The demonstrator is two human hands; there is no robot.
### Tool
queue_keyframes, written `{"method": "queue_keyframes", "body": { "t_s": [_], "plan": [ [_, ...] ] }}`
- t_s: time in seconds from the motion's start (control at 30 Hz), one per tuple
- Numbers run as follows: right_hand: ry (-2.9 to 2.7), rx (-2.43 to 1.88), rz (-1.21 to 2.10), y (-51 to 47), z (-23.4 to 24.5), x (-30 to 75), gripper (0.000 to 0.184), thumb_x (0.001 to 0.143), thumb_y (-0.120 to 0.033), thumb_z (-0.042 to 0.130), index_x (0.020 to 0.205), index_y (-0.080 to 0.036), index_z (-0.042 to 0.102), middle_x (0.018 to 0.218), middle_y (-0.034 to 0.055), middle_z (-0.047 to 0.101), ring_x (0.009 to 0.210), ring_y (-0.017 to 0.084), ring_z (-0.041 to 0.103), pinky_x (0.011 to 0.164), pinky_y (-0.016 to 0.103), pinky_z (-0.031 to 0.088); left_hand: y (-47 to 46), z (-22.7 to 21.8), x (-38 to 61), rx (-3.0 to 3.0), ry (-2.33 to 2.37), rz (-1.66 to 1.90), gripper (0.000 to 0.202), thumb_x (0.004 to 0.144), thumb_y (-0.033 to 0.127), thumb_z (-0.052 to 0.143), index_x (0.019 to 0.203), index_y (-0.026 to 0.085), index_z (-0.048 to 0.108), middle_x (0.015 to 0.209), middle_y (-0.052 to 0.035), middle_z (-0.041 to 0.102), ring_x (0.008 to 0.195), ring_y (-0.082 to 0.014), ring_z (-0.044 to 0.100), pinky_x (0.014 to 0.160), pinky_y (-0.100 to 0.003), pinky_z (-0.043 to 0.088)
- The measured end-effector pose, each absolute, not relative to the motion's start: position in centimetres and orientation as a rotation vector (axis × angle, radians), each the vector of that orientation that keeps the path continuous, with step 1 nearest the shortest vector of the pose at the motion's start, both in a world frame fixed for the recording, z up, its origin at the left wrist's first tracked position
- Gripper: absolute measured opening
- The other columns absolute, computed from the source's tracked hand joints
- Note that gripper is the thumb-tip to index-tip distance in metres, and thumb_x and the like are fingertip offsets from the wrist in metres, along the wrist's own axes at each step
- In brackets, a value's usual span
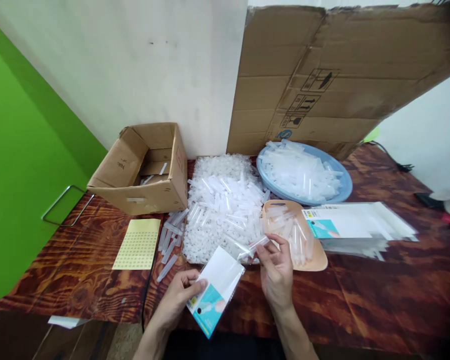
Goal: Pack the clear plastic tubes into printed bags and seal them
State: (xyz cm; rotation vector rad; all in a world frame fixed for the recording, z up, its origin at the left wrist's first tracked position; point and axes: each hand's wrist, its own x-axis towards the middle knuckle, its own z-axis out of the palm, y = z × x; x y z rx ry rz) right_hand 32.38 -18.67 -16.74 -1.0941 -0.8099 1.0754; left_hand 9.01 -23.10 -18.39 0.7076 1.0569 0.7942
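My left hand point(182, 295) grips the side of a clear plastic packaging bag point(219, 277) with a white and teal printed card inside, thumb on its front. The bag slants over the table's front edge, its mouth end toward my right hand point(276, 267). Between that hand's thumb and fingers is a small translucent plastic tube point(258, 243), held at the bag's clear open end. Whether the tube's tip is inside the mouth I cannot tell. Just beyond, a large heap of translucent tubes and small white pieces point(225, 210) fills a shallow tray.
An orange tray point(320, 262) with tubes and a stack of packaging bags point(360, 220) lie at right. Behind stands a blue basin point(347, 182) full of tubes. At left are a cardboard box point(157, 200), a yellow sticker sheet point(137, 245) and loose tubes point(167, 267).
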Motion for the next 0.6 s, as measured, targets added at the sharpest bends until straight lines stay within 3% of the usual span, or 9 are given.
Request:
{"method": "queue_keyframes", "body": {
  "t_s": [0.17,0.3,0.47,0.6],
  "plan": [
    [-1.064,-1.136,1.239,-19.2,-18.1,32.7,0.021,0.093,-0.041,0.067,0.102,-0.022,0.066,0.094,0.0054,0.071,0.088,0.023,0.068,0.08,0.033,0.054,-23.1,-17.8,10.2,0.669,1.05,0.823,0.038,0.082,0.049,0.075,0.077,0.012,0.067,0.063,0.0,0.059,0.054,-0.0089,0.046,0.052,-0.019,0.031],
    [-1.314,-1.087,1.295,-20.3,-17.8,32.9,0.04,0.101,-0.047,0.047,0.086,-0.021,0.074,0.115,0.0085,0.068,0.111,0.03,0.062,0.097,0.039,0.047,-22.9,-17.7,10.7,0.661,1.091,0.853,0.04,0.079,0.05,0.077,0.071,0.013,0.064,0.059,0.0032,0.05,0.053,-0.0085,0.04,0.051,-0.019,0.025],
    [-1.445,-1.076,1.397,-21.1,-16.8,33.5,0.048,0.103,-0.053,0.039,0.089,-0.024,0.076,0.126,0.0072,0.064,0.115,0.03,0.06,0.1,0.04,0.046,-22.8,-17.5,10.3,0.755,1.088,0.777,0.044,0.079,0.055,0.075,0.072,0.013,0.063,0.06,0.0028,0.049,0.054,-0.0085,0.037,0.05,-0.02,0.023],
    [-1.476,-1.147,1.352,-19.9,-16.6,34.1,0.044,0.101,-0.055,0.043,0.099,-0.024,0.074,0.116,0.0092,0.067,0.105,0.029,0.064,0.091,0.039,0.05,-22.9,-17.3,9.6,0.879,1.055,0.722,0.046,0.064,0.051,0.087,0.08,0.013,0.067,0.07,0.0003,0.058,0.061,-0.0121,0.047,0.054,-0.02,0.031]
  ]
}}
